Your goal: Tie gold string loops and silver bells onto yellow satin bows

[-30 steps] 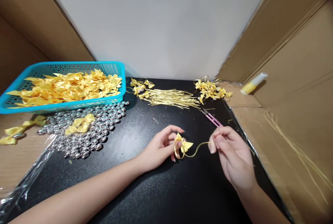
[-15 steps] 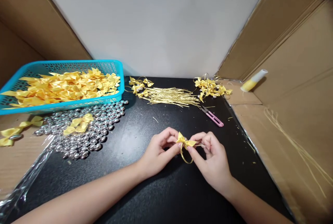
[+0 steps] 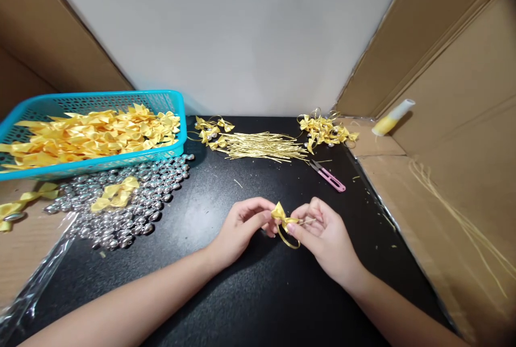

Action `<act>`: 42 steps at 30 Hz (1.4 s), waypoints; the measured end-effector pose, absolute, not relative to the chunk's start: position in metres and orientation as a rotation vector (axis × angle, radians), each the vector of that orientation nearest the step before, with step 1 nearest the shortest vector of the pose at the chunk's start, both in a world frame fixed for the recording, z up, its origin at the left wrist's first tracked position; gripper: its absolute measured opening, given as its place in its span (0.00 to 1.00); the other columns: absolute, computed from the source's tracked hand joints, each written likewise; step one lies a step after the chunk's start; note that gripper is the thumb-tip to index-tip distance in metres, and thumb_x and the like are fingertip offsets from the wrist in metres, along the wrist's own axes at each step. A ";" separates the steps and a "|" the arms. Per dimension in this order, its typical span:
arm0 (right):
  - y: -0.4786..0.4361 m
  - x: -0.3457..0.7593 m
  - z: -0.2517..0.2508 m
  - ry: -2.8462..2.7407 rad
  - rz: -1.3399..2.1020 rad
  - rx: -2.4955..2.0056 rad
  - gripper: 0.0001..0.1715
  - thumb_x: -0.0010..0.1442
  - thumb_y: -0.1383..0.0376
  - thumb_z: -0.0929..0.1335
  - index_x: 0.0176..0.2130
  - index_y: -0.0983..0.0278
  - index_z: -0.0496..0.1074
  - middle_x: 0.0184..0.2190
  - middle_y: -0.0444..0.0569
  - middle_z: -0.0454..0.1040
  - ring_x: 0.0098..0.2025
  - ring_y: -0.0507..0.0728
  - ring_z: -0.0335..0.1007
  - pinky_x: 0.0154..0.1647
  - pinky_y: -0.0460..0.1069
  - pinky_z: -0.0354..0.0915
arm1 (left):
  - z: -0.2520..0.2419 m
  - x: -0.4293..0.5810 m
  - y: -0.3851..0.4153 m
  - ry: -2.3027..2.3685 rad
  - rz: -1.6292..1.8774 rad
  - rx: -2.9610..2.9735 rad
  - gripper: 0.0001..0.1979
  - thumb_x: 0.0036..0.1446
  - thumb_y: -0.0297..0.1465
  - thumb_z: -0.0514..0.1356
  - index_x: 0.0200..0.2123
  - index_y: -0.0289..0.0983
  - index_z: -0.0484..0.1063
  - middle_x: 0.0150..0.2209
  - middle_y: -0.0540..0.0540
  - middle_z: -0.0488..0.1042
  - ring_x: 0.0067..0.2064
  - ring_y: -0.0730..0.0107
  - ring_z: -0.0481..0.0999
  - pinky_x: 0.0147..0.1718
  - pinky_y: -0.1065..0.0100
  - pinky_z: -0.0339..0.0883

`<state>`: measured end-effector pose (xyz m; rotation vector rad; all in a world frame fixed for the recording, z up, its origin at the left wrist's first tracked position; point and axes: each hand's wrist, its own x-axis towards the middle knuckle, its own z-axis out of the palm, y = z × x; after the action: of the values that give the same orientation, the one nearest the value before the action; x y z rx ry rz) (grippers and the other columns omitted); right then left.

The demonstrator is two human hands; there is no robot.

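A small yellow ribbon bow [image 3: 281,213] with a loop of gold cord hanging under it is held between both hands, low over the black table [image 3: 250,293]. My left hand [image 3: 242,227] pinches the bow's left side with thumb and fingers. From the right, my right hand [image 3: 322,236] pinches the bow and the gold cord's end. Both hands are closed on it and nearly touch.
A turquoise basket [image 3: 121,160] of yellow bows stands at the back left, with a heap of silver bells [image 3: 133,196] in front. Gold cords [image 3: 262,147], finished bows [image 3: 324,130] and pink snips [image 3: 329,177] lie behind the hands. Cardboard walls flank both sides; a yellow tube [image 3: 391,118] lies on the right.
My right hand, earlier apart and pulling the cord out to the right, has come in to meet the left at the bow. The cord now hangs as a small loop.
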<state>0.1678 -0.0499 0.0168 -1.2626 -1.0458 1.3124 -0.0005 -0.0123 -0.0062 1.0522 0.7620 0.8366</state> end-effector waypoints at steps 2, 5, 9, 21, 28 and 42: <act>-0.050 0.168 0.017 -1.017 1.331 -1.266 0.28 0.44 0.61 0.77 0.24 0.61 0.53 0.25 0.41 0.73 0.28 0.51 0.72 0.32 0.46 0.70 | -0.006 0.000 -0.015 0.739 0.831 1.068 0.13 0.49 0.35 0.68 0.35 0.34 0.72 0.27 0.49 0.74 0.28 0.74 0.72 0.30 0.73 0.68; -0.050 0.167 0.017 -0.997 1.362 -1.274 0.29 0.44 0.61 0.77 0.24 0.61 0.52 0.24 0.41 0.73 0.28 0.50 0.72 0.32 0.45 0.70 | -0.003 0.002 -0.017 0.789 0.835 1.123 0.13 0.47 0.34 0.69 0.34 0.34 0.72 0.28 0.49 0.74 0.29 0.75 0.72 0.30 0.74 0.67; -0.050 0.167 0.016 -0.962 1.397 -1.261 0.30 0.42 0.61 0.78 0.24 0.61 0.53 0.23 0.40 0.71 0.26 0.50 0.71 0.31 0.46 0.71 | -0.002 0.002 -0.015 0.865 0.822 1.103 0.14 0.52 0.40 0.65 0.28 0.33 0.73 0.23 0.49 0.74 0.25 0.76 0.71 0.28 0.74 0.66; -0.055 0.168 0.011 -0.893 1.312 -1.096 0.26 0.53 0.64 0.74 0.26 0.60 0.51 0.26 0.37 0.70 0.24 0.49 0.73 0.29 0.45 0.70 | -0.003 0.003 -0.014 0.990 0.850 1.082 0.16 0.50 0.42 0.66 0.26 0.33 0.75 0.22 0.47 0.77 0.23 0.74 0.73 0.26 0.73 0.67; -0.056 0.165 0.013 -1.050 1.212 -1.258 0.28 0.51 0.63 0.74 0.24 0.60 0.50 0.28 0.46 0.77 0.27 0.53 0.76 0.30 0.47 0.72 | -0.003 0.004 -0.013 0.981 0.834 1.020 0.16 0.50 0.41 0.66 0.23 0.33 0.74 0.21 0.47 0.77 0.23 0.74 0.73 0.24 0.75 0.67; -0.056 0.159 0.016 -1.185 1.095 -1.377 0.29 0.47 0.66 0.73 0.22 0.58 0.47 0.23 0.49 0.79 0.25 0.57 0.77 0.26 0.49 0.73 | -0.003 0.005 -0.018 1.001 0.789 1.143 0.12 0.51 0.38 0.66 0.26 0.34 0.78 0.23 0.47 0.78 0.24 0.74 0.72 0.25 0.75 0.65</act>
<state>0.1593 -0.0556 0.0157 -1.3767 -1.1854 1.0954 0.0051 -0.0180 -0.0026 1.1426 1.0011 0.7891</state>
